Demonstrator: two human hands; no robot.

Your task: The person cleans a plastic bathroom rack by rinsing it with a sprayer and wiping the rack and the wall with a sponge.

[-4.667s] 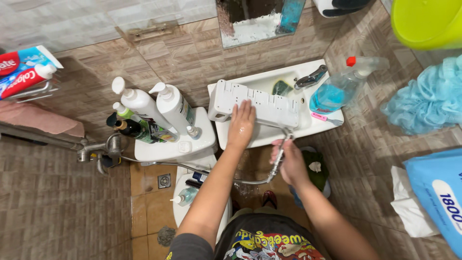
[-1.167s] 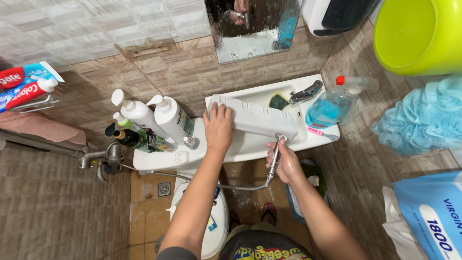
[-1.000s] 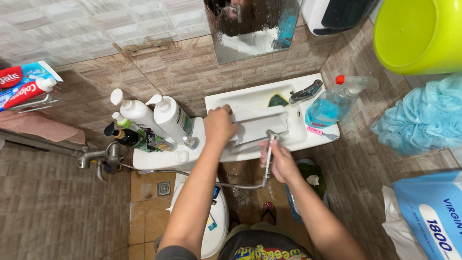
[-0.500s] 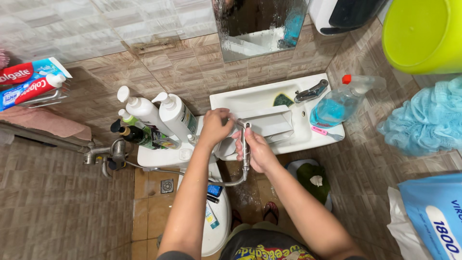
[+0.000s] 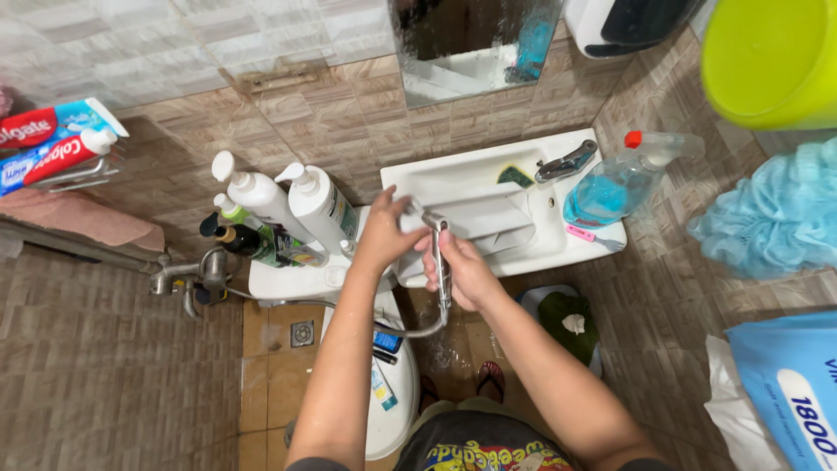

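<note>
Left hand (image 5: 384,234) clamped on white panel (image 5: 484,220) over sink (image 5: 558,235) — right hand (image 5: 462,270) gripping metal sprayer (image 5: 442,262) beside it

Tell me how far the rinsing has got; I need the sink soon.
Done: cannot tell. In hand: left hand grips the white plastic tray over the sink; right hand aims the metal hose sprayer at it. Left: tray remains in the sink.

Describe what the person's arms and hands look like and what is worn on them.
Both arms are bare from the upper arm down. The left hand and right hand wear no gloves, and no watch, ring or bracelet shows. A dark grey short sleeve covers the left upper arm; the right sleeve barely shows at the bottom edge.
</note>
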